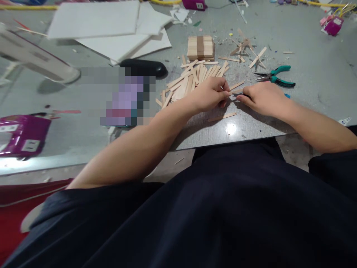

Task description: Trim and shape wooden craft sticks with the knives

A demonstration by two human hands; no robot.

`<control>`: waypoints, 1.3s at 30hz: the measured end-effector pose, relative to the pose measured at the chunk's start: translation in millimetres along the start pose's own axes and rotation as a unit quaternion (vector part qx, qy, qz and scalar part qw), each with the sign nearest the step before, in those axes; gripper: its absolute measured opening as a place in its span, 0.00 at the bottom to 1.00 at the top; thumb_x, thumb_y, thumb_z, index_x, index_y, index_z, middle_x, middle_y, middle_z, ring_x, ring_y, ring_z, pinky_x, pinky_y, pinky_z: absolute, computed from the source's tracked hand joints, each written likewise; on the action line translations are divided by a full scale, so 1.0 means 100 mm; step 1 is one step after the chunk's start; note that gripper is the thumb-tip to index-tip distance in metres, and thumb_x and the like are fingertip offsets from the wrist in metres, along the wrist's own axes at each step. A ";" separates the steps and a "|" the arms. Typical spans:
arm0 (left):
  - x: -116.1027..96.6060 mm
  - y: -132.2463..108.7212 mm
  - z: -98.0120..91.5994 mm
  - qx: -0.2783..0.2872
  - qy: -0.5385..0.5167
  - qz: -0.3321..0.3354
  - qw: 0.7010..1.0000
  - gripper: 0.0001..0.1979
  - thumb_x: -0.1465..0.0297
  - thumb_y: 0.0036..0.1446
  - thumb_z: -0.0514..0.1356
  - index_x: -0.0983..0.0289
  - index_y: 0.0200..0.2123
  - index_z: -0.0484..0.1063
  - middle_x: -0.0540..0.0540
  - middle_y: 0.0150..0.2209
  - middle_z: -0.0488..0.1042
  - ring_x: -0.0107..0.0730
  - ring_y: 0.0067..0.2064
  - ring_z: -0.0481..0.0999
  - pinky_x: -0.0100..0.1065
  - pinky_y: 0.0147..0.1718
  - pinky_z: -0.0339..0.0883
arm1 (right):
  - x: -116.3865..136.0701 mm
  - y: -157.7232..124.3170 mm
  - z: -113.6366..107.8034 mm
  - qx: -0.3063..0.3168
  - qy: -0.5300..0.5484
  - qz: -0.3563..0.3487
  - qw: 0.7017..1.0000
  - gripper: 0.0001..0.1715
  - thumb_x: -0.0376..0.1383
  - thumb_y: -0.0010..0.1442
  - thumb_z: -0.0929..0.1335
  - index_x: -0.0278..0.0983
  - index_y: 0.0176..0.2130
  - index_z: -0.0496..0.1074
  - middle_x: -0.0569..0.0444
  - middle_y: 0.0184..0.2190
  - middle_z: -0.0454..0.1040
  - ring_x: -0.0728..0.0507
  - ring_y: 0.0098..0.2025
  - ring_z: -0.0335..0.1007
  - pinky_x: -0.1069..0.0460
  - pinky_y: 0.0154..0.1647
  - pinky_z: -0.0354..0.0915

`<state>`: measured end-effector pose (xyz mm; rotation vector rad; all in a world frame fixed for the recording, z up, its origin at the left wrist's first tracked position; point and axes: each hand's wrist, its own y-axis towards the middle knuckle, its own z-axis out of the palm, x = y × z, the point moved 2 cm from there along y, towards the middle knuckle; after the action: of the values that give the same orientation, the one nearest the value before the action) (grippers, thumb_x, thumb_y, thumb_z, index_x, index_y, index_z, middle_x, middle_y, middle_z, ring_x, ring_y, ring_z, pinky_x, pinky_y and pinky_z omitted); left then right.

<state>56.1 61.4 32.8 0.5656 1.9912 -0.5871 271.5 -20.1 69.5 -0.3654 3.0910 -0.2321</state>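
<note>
My left hand [213,93] is closed in a pinch on a wooden craft stick, whose pale end [230,94] shows at the fingertips. Facing it, my right hand [262,97] is wrapped round a slim tool with a dark, blade-like tip [237,94]; its handle is mostly hidden by the fingers. The tip is close to the stick, but I cannot tell whether they touch. A loose pile of craft sticks [192,76] lies just beyond my left hand. One single stick [222,117] rests on the table in front of the hands.
Behind the pile stands a banded bundle of sticks [206,47]. Green-handled needle-nose pliers [275,77] lie beyond my right hand, near stick scraps [242,46]. To the left are a black case [145,68], white foam boards [95,20], a lamp [36,56] and a purple power block [25,136].
</note>
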 end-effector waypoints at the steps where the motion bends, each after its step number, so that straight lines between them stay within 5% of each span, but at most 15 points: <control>1: 0.00 0.00 0.00 -0.001 0.008 -0.002 1.000 0.18 0.86 0.75 0.60 0.57 0.38 0.71 0.45 0.21 0.75 0.28 0.22 0.66 0.34 0.28 0.56 | -0.01 0.01 0.01 -0.001 0.006 0.002 1.000 0.41 0.60 0.95 0.59 0.40 0.64 0.92 0.39 0.53 0.94 0.30 0.52 0.87 0.42 0.47 0.60; 10: -0.17 -0.15 0.06 -0.005 0.103 -0.016 0.995 0.16 0.83 0.78 0.61 0.57 0.40 0.70 0.45 0.26 0.79 0.28 0.27 0.74 0.32 0.36 0.65 | 0.00 -0.01 -0.06 0.042 0.005 -0.025 0.999 0.43 0.59 0.93 0.59 0.38 0.62 0.93 0.37 0.53 0.93 0.26 0.53 0.88 0.41 0.45 0.63; 24: -0.08 -0.18 0.11 -0.010 -0.103 -0.029 0.994 0.22 0.80 0.80 0.61 0.60 0.30 0.74 0.50 0.20 0.73 0.24 0.18 0.63 0.29 0.20 0.53 | 0.10 -0.10 -0.10 -0.022 -0.030 0.022 0.999 0.42 0.58 0.96 0.58 0.36 0.74 0.88 0.33 0.61 0.94 0.23 0.58 0.90 0.39 0.51 0.65; 39: -0.12 -0.20 0.21 -0.027 -0.196 -0.028 0.980 0.21 0.81 0.83 0.60 0.62 0.33 0.79 0.50 0.21 0.78 0.24 0.18 0.68 0.28 0.20 0.59 | -0.01 -0.05 -0.10 -0.075 -0.023 0.029 0.996 0.44 0.58 0.97 0.53 0.36 0.74 0.84 0.35 0.64 0.91 0.28 0.59 0.86 0.43 0.53 0.64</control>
<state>63.2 31.9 38.0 0.3297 1.6469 -0.6244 273.2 -23.0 80.2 -0.2779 3.0761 0.0094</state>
